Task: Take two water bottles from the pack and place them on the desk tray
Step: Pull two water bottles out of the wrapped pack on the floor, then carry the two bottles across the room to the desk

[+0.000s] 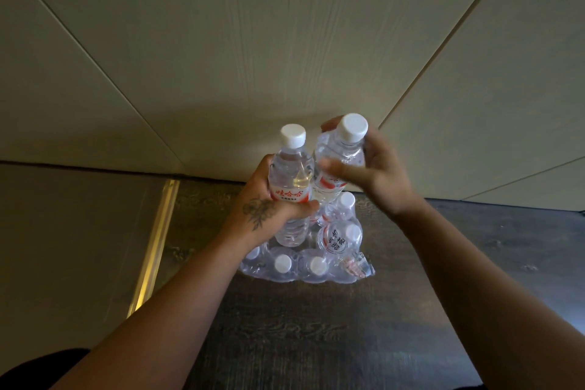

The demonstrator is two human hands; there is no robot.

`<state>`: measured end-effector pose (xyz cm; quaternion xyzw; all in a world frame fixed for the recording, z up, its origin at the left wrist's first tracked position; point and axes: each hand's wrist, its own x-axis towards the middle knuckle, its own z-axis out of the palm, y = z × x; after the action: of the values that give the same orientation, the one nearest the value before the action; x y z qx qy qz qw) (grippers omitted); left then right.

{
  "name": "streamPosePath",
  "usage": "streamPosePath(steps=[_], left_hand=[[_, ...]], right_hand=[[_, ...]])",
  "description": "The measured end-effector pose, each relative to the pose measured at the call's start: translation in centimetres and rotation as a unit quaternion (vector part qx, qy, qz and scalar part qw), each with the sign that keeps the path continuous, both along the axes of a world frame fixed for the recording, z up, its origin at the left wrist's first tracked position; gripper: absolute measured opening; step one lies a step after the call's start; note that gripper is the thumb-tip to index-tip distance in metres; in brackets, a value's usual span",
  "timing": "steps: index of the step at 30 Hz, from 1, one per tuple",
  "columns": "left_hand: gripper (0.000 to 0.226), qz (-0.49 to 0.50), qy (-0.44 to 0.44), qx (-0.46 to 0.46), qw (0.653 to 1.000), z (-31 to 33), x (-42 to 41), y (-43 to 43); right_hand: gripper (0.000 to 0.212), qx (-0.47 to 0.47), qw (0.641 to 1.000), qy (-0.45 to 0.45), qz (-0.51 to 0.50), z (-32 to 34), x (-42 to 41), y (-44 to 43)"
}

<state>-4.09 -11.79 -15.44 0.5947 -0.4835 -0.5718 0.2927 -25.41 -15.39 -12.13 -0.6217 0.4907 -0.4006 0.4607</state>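
My left hand (259, 215) grips a clear water bottle (289, 174) with a white cap and a red label, held upright above the pack. My right hand (370, 171) holds a second bottle (340, 152) of the same kind around its shoulder, tilted a little to the right and touching the first one. Below them the plastic-wrapped pack (304, 266) of bottles sits on the dark wooden floor, its wrap torn open at the top, with several white caps showing. No desk tray is in view.
A pale panelled wall (285, 41) rises right behind the pack. A grey floor area with a brass strip (155, 244) lies to the left. Dark wood-grain floor (316, 326) stretches in front of the pack and to its right.
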Motion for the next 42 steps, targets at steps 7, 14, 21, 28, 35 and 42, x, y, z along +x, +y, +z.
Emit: streamPosePath(steps=[7,14,21,28,35,42], left_hand=[[0.093,0.002,-0.006,0.01,1.0,0.1,-0.1,-0.2],[0.082,-0.004,0.01,0.008,1.0,0.1,0.5,-0.2],[0.085,0.01,0.039,0.016,0.999,1.8,1.1,0.7],[0.097,0.037,0.094,0.007,0.995,4.4,1.5,1.4],[0.078,0.084,0.107,0.059,0.989,13.2,1.1,5.0],[0.048,0.092,0.112,0.126,0.981,26.9,0.2,9.1]], right_hand=[[0.065,0.109,0.991,0.075,0.025,-5.5,0.3,1.8],[0.081,0.13,0.991,0.024,-0.034,-6.4,1.0,1.7],[0.081,0.241,0.961,-0.131,-0.029,-4.6,0.8,3.7],[0.078,0.278,0.939,-0.203,-0.015,-0.4,0.8,6.6],[0.075,0.329,0.915,-0.233,-0.036,7.4,0.9,11.4],[0.065,0.404,0.87,-0.267,-0.094,20.6,1.4,15.9]])
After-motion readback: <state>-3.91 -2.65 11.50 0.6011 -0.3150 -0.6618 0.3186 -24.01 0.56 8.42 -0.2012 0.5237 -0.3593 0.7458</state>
